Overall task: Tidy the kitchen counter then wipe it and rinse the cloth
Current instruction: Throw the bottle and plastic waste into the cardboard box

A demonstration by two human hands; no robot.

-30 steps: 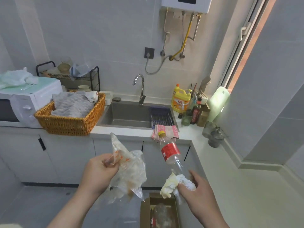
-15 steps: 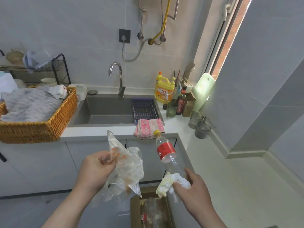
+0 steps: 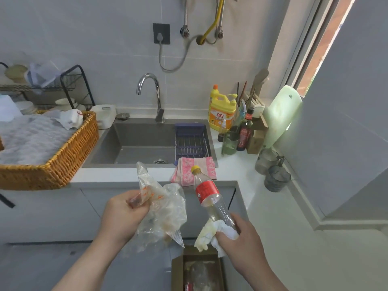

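Observation:
My left hand (image 3: pixel 122 215) grips crumpled clear plastic bags (image 3: pixel 161 208) in front of the cabinet. My right hand (image 3: pixel 241 242) holds an empty clear bottle (image 3: pixel 210 196) with a red label and yellow cap, together with crumpled white and yellowish tissue (image 3: pixel 210 236). Both hands hover above an open cardboard box (image 3: pixel 199 269) on the floor that holds rubbish. A pink cloth (image 3: pixel 195 170) hangs over the front edge of the white counter (image 3: pixel 117 175), beside the grey sink (image 3: pixel 144 143).
A wicker basket (image 3: pixel 63 160) with grey cloth sits left of the sink, a dish rack (image 3: pixel 52 89) behind it. A yellow detergent jug (image 3: pixel 222 112), dark bottles, glasses (image 3: pixel 270 169) and a pale green board (image 3: pixel 281 116) crowd the right counter corner. A faucet (image 3: pixel 151 91) stands behind the sink.
The view has shifted closer to the counter and rightward. Both hands keep their hold on the bags, bottle and tissue, staying above the box.

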